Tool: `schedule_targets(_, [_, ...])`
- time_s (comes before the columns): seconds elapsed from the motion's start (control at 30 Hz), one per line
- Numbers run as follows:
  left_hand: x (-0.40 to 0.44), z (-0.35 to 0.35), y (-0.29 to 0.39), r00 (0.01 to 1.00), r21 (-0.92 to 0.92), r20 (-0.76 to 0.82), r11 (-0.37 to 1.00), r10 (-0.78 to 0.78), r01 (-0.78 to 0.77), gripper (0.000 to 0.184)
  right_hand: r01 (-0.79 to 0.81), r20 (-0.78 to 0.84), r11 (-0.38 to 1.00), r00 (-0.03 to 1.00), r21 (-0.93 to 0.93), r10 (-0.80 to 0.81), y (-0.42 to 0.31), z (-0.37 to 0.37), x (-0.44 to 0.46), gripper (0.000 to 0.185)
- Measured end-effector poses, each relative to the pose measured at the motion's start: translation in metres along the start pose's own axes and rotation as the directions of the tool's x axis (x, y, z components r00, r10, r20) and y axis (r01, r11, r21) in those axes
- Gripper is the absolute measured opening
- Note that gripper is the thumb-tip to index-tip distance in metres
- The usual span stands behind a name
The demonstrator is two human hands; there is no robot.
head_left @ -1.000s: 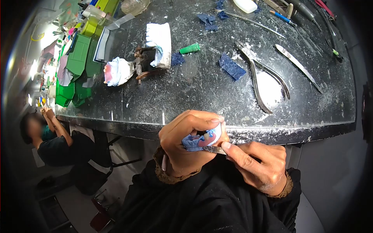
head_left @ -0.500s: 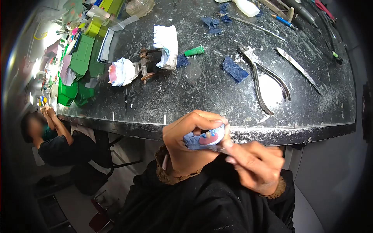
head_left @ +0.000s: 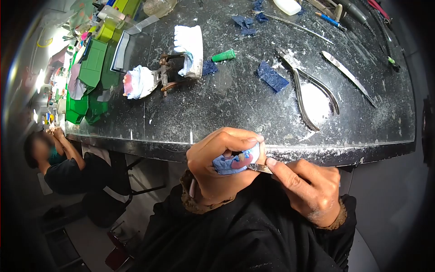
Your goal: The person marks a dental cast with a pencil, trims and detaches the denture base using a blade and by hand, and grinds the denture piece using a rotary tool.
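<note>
My left hand (head_left: pixel 217 161) is wrapped round a small dental model (head_left: pixel 226 164), blue and white with a pink gum part and pale teeth, just off the bench's front edge. From the right, my right hand (head_left: pixel 308 188) grips a knife (head_left: pixel 260 168) with a short metal blade. The blade's tip lies at or close to the pink part; whether it touches is hard to tell. Fingers hide the knife's handle.
On the black bench (head_left: pixel 217 113) are an articulator with plaster models (head_left: pixel 188 47), a green cap (head_left: pixel 223 55), blue wax pieces (head_left: pixel 272 77), pliers (head_left: pixel 297 84) and a metal instrument (head_left: pixel 348 78). Green boxes (head_left: pixel 93 63) stand left. Another person (head_left: pixel 68 167) sits far left.
My right hand with the knife has shifted slightly right, and the blade shows clearly again after being blurred. The dental model has tilted slightly in my left hand.
</note>
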State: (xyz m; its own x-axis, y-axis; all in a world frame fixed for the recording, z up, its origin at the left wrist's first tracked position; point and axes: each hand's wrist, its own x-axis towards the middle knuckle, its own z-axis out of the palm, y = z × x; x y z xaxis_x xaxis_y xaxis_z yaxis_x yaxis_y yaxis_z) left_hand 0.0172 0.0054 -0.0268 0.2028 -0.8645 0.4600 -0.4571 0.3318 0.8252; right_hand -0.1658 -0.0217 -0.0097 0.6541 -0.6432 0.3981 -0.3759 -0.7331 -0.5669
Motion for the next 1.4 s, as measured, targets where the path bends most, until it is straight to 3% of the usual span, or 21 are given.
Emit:
schedule_targets(0.2, [-0.003,0.000,-0.001,1.000,0.071,-0.019,0.997,0.010,-0.008,0.032,-0.133,-0.107,0.985,0.984,0.113,0.145,-0.015,0.023,-0.014,0.050])
schedule_targets(0.43, [0.001,0.000,-0.002,0.999,0.086,0.013,0.996,0.031,-0.032,0.030,-0.223,0.065,0.943,0.975,0.248,0.213,-0.014,0.006,-0.005,0.045])
schedule_targets(0.57, [0.006,0.002,0.004,1.000,0.116,0.025,0.993,0.006,-0.009,0.032,-0.094,0.037,0.995,0.995,-0.013,0.095,-0.011,-0.012,-0.004,0.042])
schedule_targets(0.67, [0.005,0.002,0.003,1.000,0.085,0.016,0.996,0.000,-0.002,0.031,-0.025,-0.017,0.998,1.000,0.051,0.025,-0.011,-0.007,0.002,0.041])
schedule_targets(0.8, [0.001,0.003,-0.001,1.000,0.041,0.012,0.999,0.004,-0.004,0.031,-0.057,-0.019,0.995,0.998,0.079,0.059,-0.012,0.002,0.004,0.049])
schedule_targets(1.13, [0.001,0.006,0.001,0.994,0.189,-0.051,0.978,0.099,-0.088,0.032,-0.075,-0.159,0.968,0.981,0.240,0.115,-0.015,0.032,-0.003,0.047])
schedule_targets(1.2, [0.002,0.006,0.002,0.992,0.223,-0.067,0.971,0.107,-0.090,0.032,-0.138,-0.116,0.925,0.975,0.353,0.190,-0.021,0.033,-0.003,0.046])
schedule_targets(1.33, [0.004,0.001,0.002,0.999,0.051,0.011,0.998,-0.037,0.036,0.032,-0.227,0.055,0.853,0.972,0.470,0.229,-0.017,0.014,0.000,0.044])
schedule_targets(1.37, [0.006,-0.002,0.003,0.997,0.011,0.039,0.998,-0.069,0.069,0.032,-0.177,0.018,0.864,0.981,0.472,0.191,-0.011,0.003,0.001,0.043])
schedule_targets(1.4, [0.008,-0.005,0.004,0.993,-0.029,0.070,0.994,-0.099,0.101,0.032,-0.090,-0.113,0.940,0.985,0.328,0.134,-0.002,-0.006,0.003,0.044])
